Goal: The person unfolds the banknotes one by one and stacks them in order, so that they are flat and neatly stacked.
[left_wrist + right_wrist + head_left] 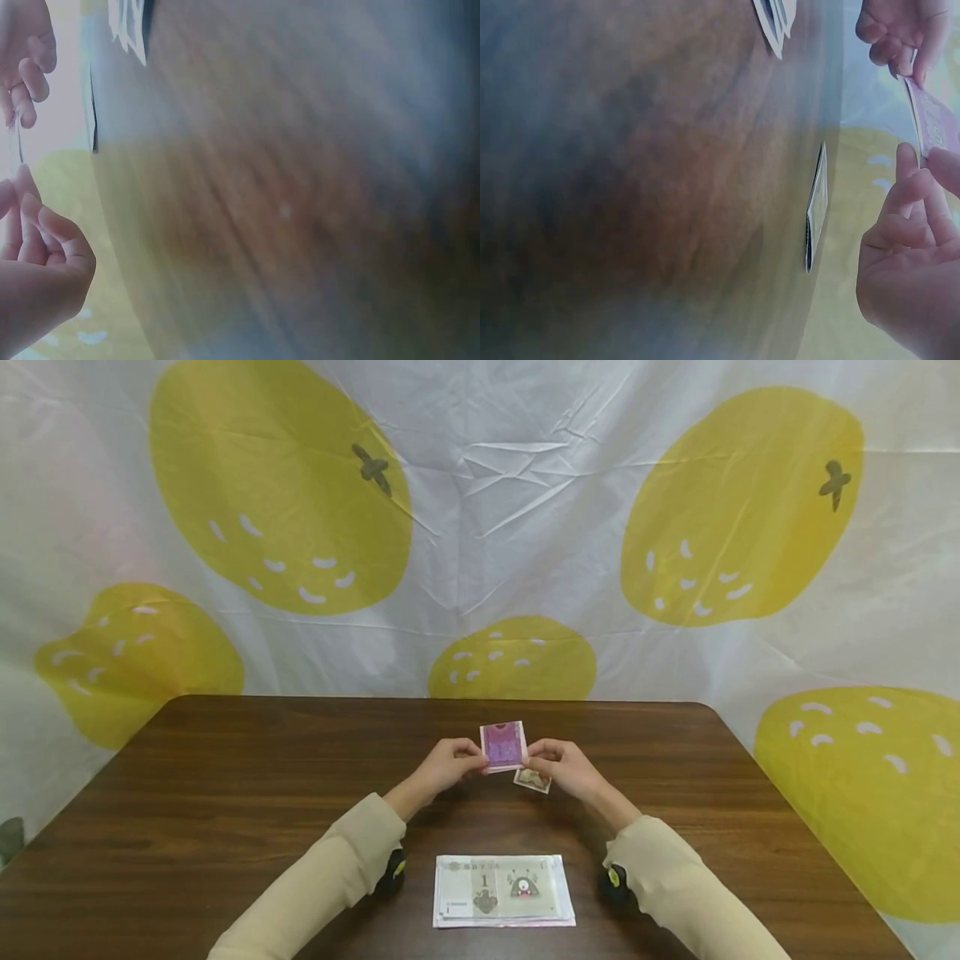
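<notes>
A purple banknote-like paper point(502, 745), folded small with pale edges, is held up above the table between both hands. My left hand point(447, 763) pinches its left edge between thumb and fingers. The right hand point(567, 768) pinches the lower right corner. Behind and below that corner, a small folded brownish note point(532, 780) lies on the table, partly hidden by the right hand in the head view; the right wrist view shows the folded note point(817, 210) standing slightly apart at its fold. Nearer the body lies a stack of play banknotes point(502, 893), the top one printed with a 1 and a cartoon figure.
The dark wooden table point(225, 827) reaches back to a white cloth point(517, 527) with large yellow fruit prints. The note stack lies between the two forearms, each wearing a dark wrist band point(617, 885).
</notes>
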Demonstrator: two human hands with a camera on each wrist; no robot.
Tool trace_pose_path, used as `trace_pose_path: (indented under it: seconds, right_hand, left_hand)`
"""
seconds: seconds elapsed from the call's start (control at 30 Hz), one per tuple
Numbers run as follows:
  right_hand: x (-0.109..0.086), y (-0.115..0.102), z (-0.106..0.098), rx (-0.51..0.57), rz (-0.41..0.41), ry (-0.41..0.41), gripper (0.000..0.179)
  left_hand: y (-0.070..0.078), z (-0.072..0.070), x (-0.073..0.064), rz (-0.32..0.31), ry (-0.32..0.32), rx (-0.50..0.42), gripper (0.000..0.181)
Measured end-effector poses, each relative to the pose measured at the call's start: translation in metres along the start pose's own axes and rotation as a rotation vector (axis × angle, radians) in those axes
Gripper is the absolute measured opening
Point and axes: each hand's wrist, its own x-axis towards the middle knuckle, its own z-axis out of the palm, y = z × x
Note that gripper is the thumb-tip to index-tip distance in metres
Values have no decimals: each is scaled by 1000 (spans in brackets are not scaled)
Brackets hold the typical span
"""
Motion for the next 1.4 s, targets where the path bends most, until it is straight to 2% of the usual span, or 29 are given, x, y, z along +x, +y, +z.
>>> trace_pose_path:
  seconds: [0.13, 0.33, 0.57, 0.73, 0.9, 1.07, 1.17, 1.27, 1.4]
  right_hand:
    - [-3, -1, 0, 33, -25, 13, 17]
    - [-6, 0, -2, 28, -71, 21, 19]
    - [0, 20, -5, -17, -102, -65, 18]
    - [4, 30, -6, -70, -88, -100, 20]
    - [-3, 20, -6, -80, -59, -101, 20]
    - [-13, 2, -6, -45, 15, -110, 20]
    - [-14, 1, -6, -37, 19, -120, 20]
    - [-10, 10, -7, -24, 10, -123, 20]
    - [-4, 25, -8, -31, 8, -119, 20]
  left_hand:
    - [-1, 1, -1, 10, -52, -22, 13]
    - [1, 1, -4, 35, -93, 29, 16]
    - [3, 0, -6, 69, -99, 43, 17]
    - [2, -1, -8, 162, -138, 58, 24]
    - [6, -3, -14, 269, -173, 122, 32]
    - [24, -6, -27, 312, -207, 134, 27]
    - [31, -7, -33, 314, -232, 136, 26]
    - [27, -6, -31, 319, -234, 158, 25]
    - [14, -5, -22, 358, -220, 215, 24]
